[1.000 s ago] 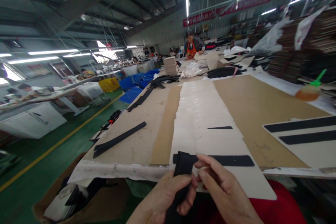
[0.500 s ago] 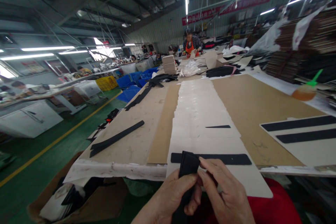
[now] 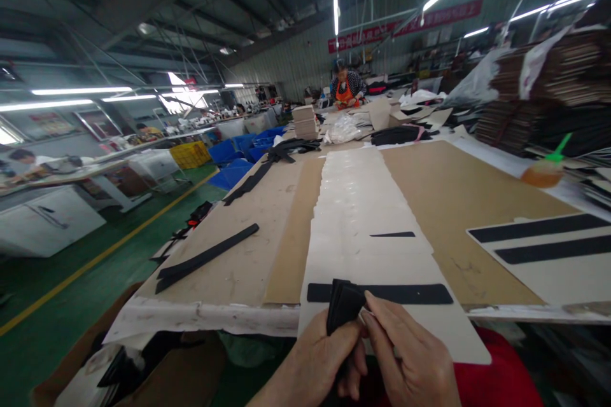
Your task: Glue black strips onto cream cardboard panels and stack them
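Observation:
At the bottom of the view my left hand (image 3: pixel 315 362) and my right hand (image 3: pixel 408 359) pinch a stack of black strips (image 3: pixel 344 305) together, just past the table's near edge. Fingers of both hands are closed on the stack's top end. Right behind it one black strip (image 3: pixel 405 294) lies flat across a long white sheet (image 3: pixel 367 203) on the table. A thinner black sliver (image 3: pixel 392 234) lies farther up the same sheet.
The cardboard-covered table (image 3: pixel 449 191) holds two black strips on a white board (image 3: pixel 539 238) at right, a long black strip (image 3: pixel 205 258) at left, and an orange bottle (image 3: pixel 541 172). A cardboard box (image 3: pixel 143 375) sits below left. Another person (image 3: pixel 346 86) works at the far end.
The black stack and both hands sit slightly lower in view; my fingers have shifted along its top end. The view has tilted up a little.

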`<state>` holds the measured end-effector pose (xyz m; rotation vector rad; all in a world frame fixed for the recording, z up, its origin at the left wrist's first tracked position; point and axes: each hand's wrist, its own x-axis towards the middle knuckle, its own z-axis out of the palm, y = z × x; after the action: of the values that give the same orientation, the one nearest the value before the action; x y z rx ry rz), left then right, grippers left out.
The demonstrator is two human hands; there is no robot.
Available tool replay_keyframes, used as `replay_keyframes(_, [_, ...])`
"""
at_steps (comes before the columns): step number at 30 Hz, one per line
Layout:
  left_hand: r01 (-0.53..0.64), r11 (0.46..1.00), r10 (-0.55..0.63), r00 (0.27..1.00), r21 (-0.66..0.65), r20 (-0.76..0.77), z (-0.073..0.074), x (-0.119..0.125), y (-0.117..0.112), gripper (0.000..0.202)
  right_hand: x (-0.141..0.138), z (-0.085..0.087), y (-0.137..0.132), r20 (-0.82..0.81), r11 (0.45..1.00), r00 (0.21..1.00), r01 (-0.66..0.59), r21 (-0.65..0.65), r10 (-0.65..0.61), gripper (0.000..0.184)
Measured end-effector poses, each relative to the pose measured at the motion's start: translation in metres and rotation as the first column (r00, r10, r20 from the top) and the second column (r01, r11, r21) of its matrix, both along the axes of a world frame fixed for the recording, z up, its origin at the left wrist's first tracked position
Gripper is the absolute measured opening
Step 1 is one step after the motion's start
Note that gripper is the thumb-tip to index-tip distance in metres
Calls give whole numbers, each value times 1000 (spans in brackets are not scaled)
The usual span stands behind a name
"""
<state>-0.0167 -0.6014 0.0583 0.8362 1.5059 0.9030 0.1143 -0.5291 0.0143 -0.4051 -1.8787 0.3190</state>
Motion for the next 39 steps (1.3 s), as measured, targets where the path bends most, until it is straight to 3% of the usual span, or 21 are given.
replay_keyframes(4, [-72, 997, 72, 997, 14, -17, 1, 5, 1, 45, 2, 7, 0, -40, 999, 999, -12, -35, 11, 25])
replay_keyframes(9, [17, 1000, -18, 999, 13, 28, -3, 6, 0, 49, 2, 14, -1, -66, 996, 998, -12, -89, 6, 15])
replay_keyframes(12, [7, 1000, -7, 1000, 12, 15, -3, 5, 1, 51, 1, 17, -2, -64, 992, 998, -1, -126, -7, 12])
replay_keyframes(18, [-3, 1000, 3, 1000, 12, 9, -1, 6, 4, 57, -2, 21, -2, -41, 961, 999, -43, -272, 33, 23])
replay_keyframes(27, [-64, 998, 62, 996, 24, 63, -4, 8, 0, 47, -2, -1, 2, 6, 988, 994, -111, -104, 113, 42])
replay_keyframes(32, [-115, 993, 114, 987, 2, 115, -7, 9, 2, 47, -2, -7, 4, 52, 995, 996, -72, -65, 76, 45])
replay_keyframes(36, [-160, 987, 155, 972, 10, 178, -5, 9, 3, 42, -2, -2, -2, -67, 985, 998, -32, -168, 21, 27])
replay_keyframes(38, [-164, 986, 160, 971, 10, 179, -4, 9, 4, 37, -2, 2, -7, -131, 958, 987, -121, -262, 89, 19])
replay_keyframes(39, [-165, 986, 160, 972, 12, 174, -3, 9, 5, 35, -3, 4, -9, -155, 917, 978, -189, -352, 142, 14])
